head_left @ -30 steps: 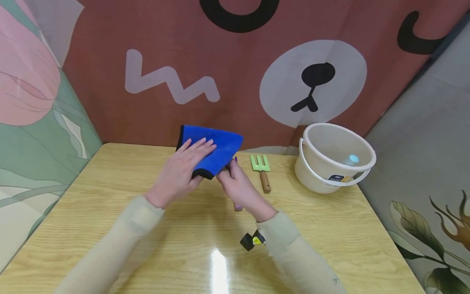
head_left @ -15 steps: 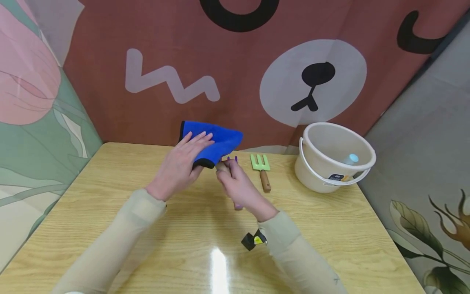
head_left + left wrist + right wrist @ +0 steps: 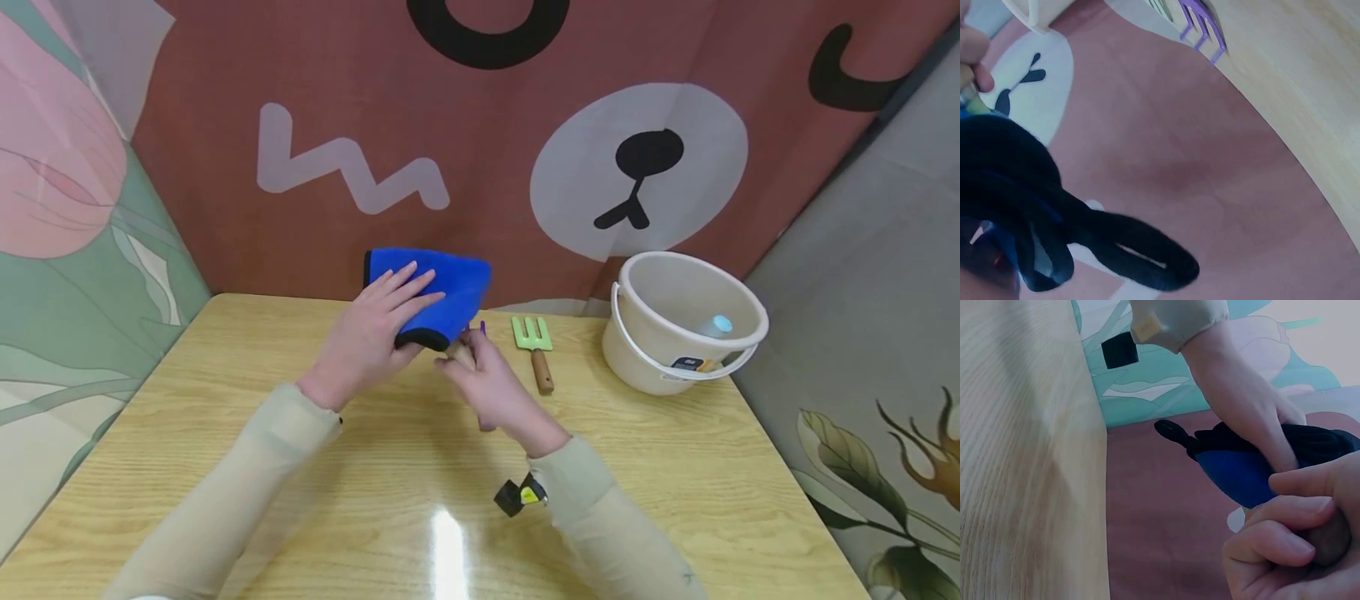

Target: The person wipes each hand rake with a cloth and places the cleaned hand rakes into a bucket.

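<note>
A blue cloth [image 3: 459, 279] with black edging is held up over the far part of the table. My left hand [image 3: 369, 329] lies across its top with fingers spread, thumb underneath, holding it around the head of a tool. My right hand [image 3: 495, 379] grips that tool's wooden handle [image 3: 1330, 542], its fingers curled round it. A metal collar and a bit of green neck [image 3: 977, 105] show beside the cloth in the left wrist view; the head itself is hidden in the cloth. From the cloth's black edging hangs a loop [image 3: 1141, 253].
A purple hand rake [image 3: 1205, 28] lies on the wooden table [image 3: 360, 500], partly behind my right hand in the head view. Right of it lies a green hand fork [image 3: 532, 335] with a wooden handle. A beige bucket [image 3: 645, 358] with a light-blue-capped item [image 3: 718, 326] inside stands at back right.
The cloth and my left hand have shifted slightly over the tool, and the fingers are more spread. More of the wooden handle shows between the hands now.
</note>
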The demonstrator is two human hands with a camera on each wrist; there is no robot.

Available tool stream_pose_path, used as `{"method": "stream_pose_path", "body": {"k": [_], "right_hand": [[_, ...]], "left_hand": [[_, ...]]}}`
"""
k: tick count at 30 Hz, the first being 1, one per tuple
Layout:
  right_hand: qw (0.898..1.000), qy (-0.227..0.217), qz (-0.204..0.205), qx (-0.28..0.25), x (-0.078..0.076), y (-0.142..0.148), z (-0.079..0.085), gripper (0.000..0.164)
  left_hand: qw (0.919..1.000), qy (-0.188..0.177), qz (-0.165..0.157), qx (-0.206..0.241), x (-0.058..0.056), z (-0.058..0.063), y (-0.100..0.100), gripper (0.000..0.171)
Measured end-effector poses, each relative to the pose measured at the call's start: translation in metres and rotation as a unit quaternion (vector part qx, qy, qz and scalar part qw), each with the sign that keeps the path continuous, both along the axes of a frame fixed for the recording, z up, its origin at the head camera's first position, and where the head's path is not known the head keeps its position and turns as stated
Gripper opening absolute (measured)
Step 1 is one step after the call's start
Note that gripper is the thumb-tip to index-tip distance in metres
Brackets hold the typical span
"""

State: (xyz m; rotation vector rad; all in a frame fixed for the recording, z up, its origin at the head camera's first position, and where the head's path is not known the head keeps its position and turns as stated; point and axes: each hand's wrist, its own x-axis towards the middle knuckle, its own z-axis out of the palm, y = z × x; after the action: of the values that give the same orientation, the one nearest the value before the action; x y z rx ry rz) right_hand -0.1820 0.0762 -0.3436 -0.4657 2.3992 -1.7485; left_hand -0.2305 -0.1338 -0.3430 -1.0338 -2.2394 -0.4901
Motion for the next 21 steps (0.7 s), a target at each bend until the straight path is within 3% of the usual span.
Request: {"method": "stream_pose_path", "body": {"k": [5, 10, 15, 21], "right_hand": [[1.0, 0.018, 0.003, 0.0, -0.001, 0.002, 0.002, 0.047], [1.0, 0.015, -0.002, -0.003, -0.001, 0.002, 0.003, 0.053], [1.0, 0.028, -0.011, -0.01, -0.001, 0.002, 0.005, 0.059], [0.999, 0.028, -0.018, 0.0, -0.003, 0.007, 0.005, 0.05]], "left_hand": [[0.9996, 0.017, 0.012, -0.018, 0.006, -0.001, 0.006, 0.064], [0.9997, -0.002, 0.021, -0.008, 0.012, -0.001, 0.012, 0.051], [0.9996, -0.023, 0.014, 0.003, 0.018, -0.003, 0.019, 0.047], [0.9989, -0.042, -0.012, 0.02, 0.03, -0.004, 0.026, 0.055]]}}
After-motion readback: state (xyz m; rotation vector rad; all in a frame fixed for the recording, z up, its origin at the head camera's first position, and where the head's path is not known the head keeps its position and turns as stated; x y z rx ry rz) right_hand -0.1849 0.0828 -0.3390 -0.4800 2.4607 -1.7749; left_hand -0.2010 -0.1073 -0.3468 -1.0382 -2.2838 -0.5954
